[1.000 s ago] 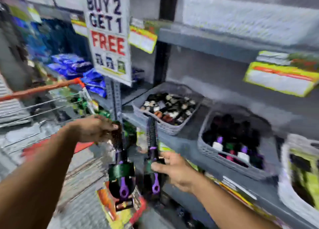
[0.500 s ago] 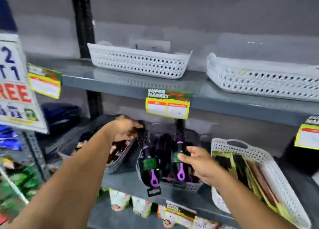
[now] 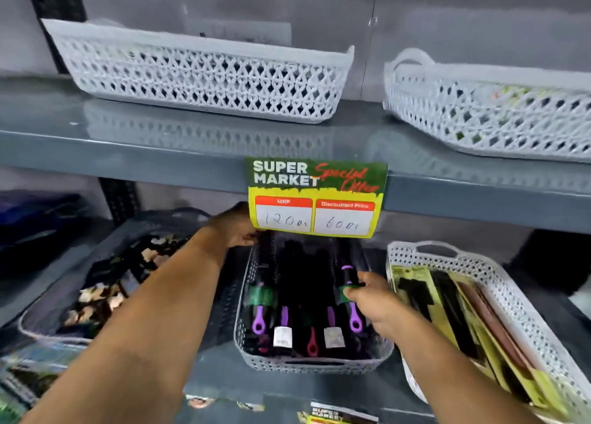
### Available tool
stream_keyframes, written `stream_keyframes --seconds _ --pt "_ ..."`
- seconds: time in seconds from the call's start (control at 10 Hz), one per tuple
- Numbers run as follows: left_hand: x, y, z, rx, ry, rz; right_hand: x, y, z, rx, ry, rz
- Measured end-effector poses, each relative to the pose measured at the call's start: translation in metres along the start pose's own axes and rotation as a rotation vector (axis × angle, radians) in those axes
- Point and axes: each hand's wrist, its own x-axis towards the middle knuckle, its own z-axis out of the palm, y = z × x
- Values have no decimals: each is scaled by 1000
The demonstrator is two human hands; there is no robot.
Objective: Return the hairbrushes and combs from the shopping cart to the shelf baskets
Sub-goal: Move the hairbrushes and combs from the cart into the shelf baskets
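both hands are over the grey basket (image 3: 307, 364) on the lower shelf. the right hand (image 3: 372, 302) is pinching a purple-handled brush (image 3: 347, 291) by its green band, at the basket's right side. the left hand (image 3: 238, 228) seems closed on another brush (image 3: 262, 295) along the basket's left wall, though the price tag (image 3: 316, 196) above the basket hides its fingers.
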Motion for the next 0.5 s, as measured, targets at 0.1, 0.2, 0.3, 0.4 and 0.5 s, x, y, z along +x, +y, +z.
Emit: stream_keyframes --seconds 0.1,0.2,0.3,0.4,0.5 --pt "14 -4 3 108 23 -30 0 1 3 -31 8 28" --pt "30 -16 8 241 77 -66 2 4 4 -59 0 87" --pt "30 -21 17 297 80 -93 2 7 6 -70 -7 133" --pt "35 -19 24 466 111 -43 1 8 11 -124 13 126" --pt "30 -16 35 759 163 18 -3 5 16 -392 73 -8"
